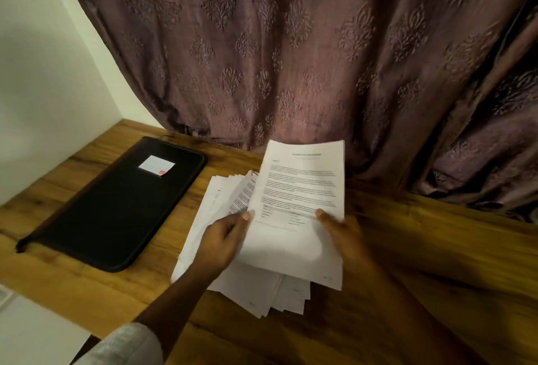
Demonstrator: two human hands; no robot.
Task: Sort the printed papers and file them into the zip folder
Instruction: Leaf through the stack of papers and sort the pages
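Papers [300, 184] mid-sort, folder [116, 204] closed near desk's [422, 248] left edge.
Left hand [224, 236] and right hand [343, 233] pinching them, thumbs on top; nothing filed yet.

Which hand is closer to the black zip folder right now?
Left. The left hand grips the papers at their left edge, just right of the zip folder; the right hand holds their opposite edge, farther away.
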